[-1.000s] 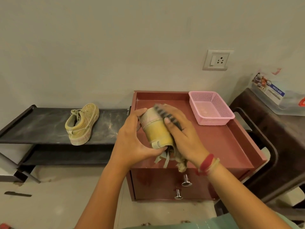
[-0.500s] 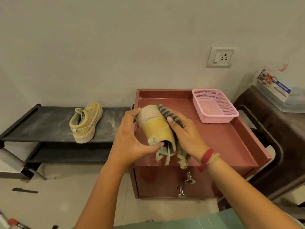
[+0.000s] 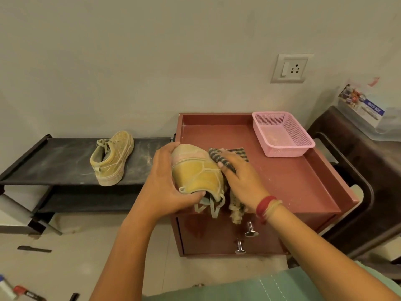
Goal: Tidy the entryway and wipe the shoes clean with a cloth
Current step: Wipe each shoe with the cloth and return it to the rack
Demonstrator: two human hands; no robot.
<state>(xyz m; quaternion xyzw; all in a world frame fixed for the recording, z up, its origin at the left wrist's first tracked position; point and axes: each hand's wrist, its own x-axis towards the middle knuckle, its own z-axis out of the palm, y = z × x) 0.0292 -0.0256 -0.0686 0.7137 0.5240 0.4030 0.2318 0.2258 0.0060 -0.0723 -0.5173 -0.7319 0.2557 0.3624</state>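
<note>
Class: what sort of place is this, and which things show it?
Probably a home entryway: a low black shoe rack holds a yellow sneaker, beside a small red cabinet with a wall socket above.

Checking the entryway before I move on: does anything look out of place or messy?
Yes. The black shoe rack shows pale dusty smears around the lone shoe, and markers lie loose on the floor at lower left.

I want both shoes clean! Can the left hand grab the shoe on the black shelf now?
Probably not yet. The left hand grips the other shoe while the right hand holds a cloth against it. Nothing stands between it and the shelf shoe, though.
</note>
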